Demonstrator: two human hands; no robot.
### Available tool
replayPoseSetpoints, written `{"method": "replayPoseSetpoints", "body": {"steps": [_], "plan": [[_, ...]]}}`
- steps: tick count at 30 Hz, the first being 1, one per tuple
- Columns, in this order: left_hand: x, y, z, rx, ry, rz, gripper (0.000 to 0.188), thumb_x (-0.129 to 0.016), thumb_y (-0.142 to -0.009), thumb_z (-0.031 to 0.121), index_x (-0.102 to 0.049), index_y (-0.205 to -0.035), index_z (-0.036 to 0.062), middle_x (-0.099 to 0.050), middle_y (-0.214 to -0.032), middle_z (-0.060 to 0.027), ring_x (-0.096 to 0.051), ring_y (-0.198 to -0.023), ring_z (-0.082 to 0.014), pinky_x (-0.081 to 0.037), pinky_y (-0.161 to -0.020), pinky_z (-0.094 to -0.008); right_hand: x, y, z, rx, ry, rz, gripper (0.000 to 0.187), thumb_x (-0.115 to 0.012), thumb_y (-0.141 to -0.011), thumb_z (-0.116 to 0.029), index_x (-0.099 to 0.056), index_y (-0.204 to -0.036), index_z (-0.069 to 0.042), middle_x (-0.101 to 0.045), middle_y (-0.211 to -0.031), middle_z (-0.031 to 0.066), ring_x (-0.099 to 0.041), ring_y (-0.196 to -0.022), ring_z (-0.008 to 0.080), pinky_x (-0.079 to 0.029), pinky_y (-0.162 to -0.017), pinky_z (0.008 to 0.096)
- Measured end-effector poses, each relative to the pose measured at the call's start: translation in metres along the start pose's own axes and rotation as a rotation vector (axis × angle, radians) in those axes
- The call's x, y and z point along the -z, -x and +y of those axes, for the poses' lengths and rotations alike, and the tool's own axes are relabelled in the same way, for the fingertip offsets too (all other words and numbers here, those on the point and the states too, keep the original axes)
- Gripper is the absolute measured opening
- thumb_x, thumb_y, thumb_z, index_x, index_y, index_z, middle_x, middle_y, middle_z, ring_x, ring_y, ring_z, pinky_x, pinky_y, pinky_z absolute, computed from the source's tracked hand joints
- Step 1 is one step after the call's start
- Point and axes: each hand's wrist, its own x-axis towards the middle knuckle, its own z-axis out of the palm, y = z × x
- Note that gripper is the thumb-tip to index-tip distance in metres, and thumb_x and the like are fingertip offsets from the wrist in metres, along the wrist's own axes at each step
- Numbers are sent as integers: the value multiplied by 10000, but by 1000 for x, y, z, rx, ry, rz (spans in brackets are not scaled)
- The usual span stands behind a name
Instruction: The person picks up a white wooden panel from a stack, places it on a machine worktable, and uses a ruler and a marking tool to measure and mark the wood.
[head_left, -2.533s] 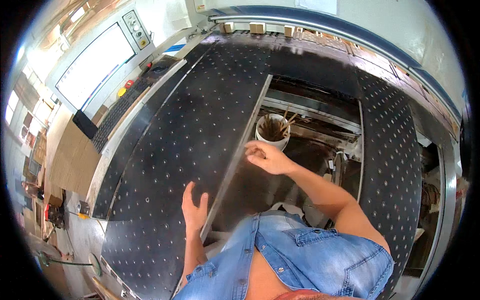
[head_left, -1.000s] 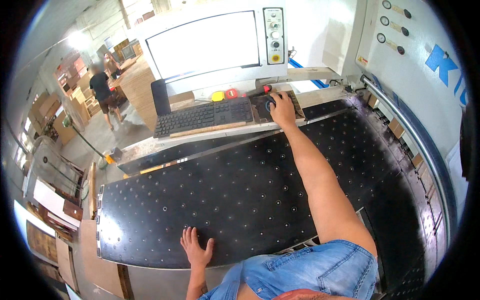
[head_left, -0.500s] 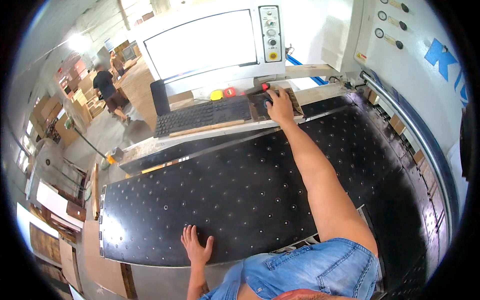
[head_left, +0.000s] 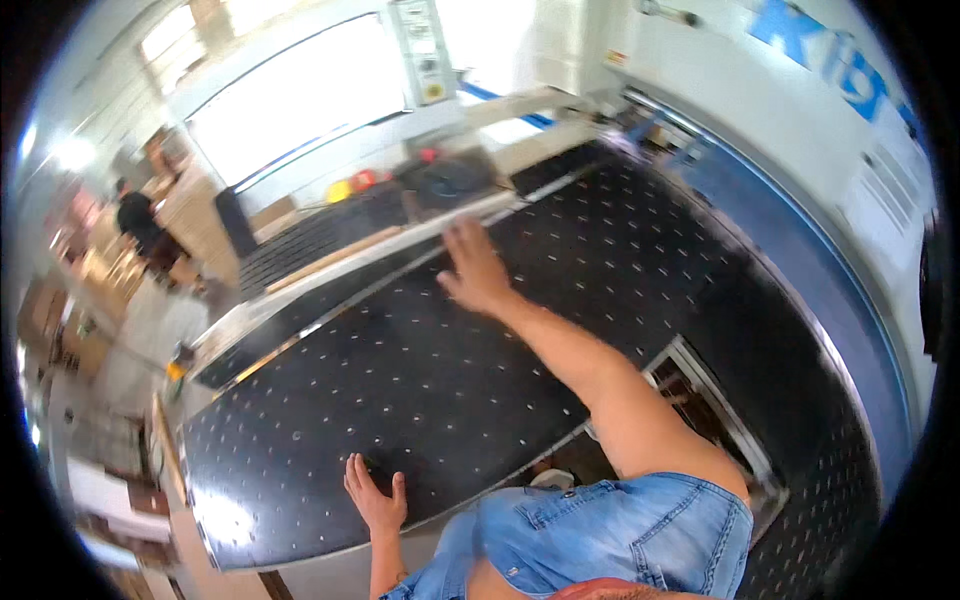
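Note:
My left hand [head_left: 376,495] lies at the front edge of a black worktop [head_left: 400,370] dotted with small round studs, its fingers spread and nothing in it. Over the far part of that worktop, just short of a pale shelf, is my right hand [head_left: 475,268]. It is a little blurred, with fingers apart and nothing held. Beyond it on the shelf sit a black keyboard [head_left: 320,235] and, to the keyboard's right, a dark pad [head_left: 455,180]. The mouse there is too blurred to make out clearly.
A bright screen [head_left: 300,105] with a button panel [head_left: 422,55] stands behind the shelf. Yellow [head_left: 339,191] and red [head_left: 364,180] small objects lie by the keyboard. At right rises a large white machine [head_left: 700,70] with a blue beam [head_left: 800,230]. Another person [head_left: 150,230] is far left.
My right hand has come off the mouse and drawn back toward me over the worktop. My left hand stays on the worktop. The view has swung to the right.

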Motion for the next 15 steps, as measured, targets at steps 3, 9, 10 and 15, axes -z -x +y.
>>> {"method": "replayPoseSetpoints", "body": {"steps": [3,9,10,15], "plan": [[8,-21,5,-185,59,-123,788,-712,-910,391,-406,-1503,-29,-413,-1542,-264,-387,-1420,-466,-314,-1174,-547,26,88,-20,-232,-180,18,776,-741,-914,-323,-383,-1535,-26,-246,-1632,282,-242,-1522,465,-277,-1230,506],[13,-53,22,-537,516,-416,745,-670,-951,373,-392,-1518,-24,-482,-1499,-258,-457,-1391,-443,-336,-1180,-498,190,329,-88,-746,89,254,610,-680,-965,-260,-450,-1475,-19,-460,-1509,252,-415,-1436,420,-363,-1185,455],[9,-46,25,-598,557,-465,745,-670,-951,373,-392,-1518,-24,-482,-1499,-258,-457,-1391,-443,-336,-1180,-498,216,371,-113,-810,151,332,577,-684,-965,-233,-470,-1460,-30,-482,-1480,220,-493,-1357,372,-424,-1117,437],[13,28,53,-687,1039,-894,737,-627,-989,312,-318,-1552,-50,-490,-1481,-279,-481,-1385,-379,-340,-1175,-466,304,515,-301,-1309,346,578,433,-669,-964,-183,-577,-1362,-37,-588,-1359,167,-645,-1163,313,-524,-970,413]]}}
